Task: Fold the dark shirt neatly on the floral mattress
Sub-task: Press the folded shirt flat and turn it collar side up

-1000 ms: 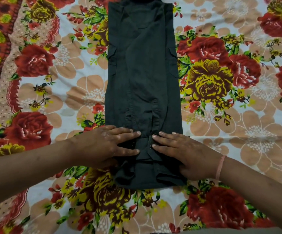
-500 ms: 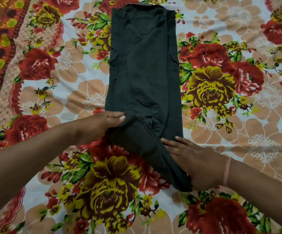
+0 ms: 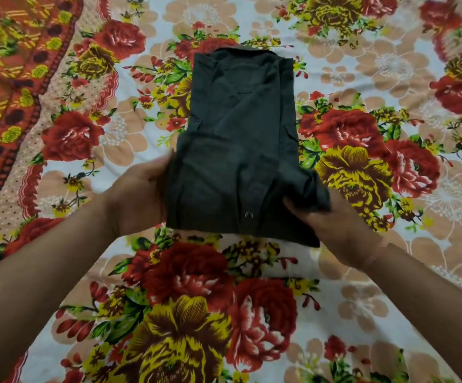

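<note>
Count, head view: shirts, 1: a dark shirt (image 3: 235, 150), folded to a long strip, centre of scene. Mattresses, 1: the floral mattress (image 3: 390, 313), under everything. Hands, 2: left hand (image 3: 138, 197) at the shirt's near-left edge, right hand (image 3: 334, 225) at its near-right corner, each w/ fabric in its grip. Buttons in view, 1: a button (image 3: 248, 214) close to the shirt's near hem. Wristbands, 1: a pale wristband (image 3: 379, 252) on the right wrist.
</note>
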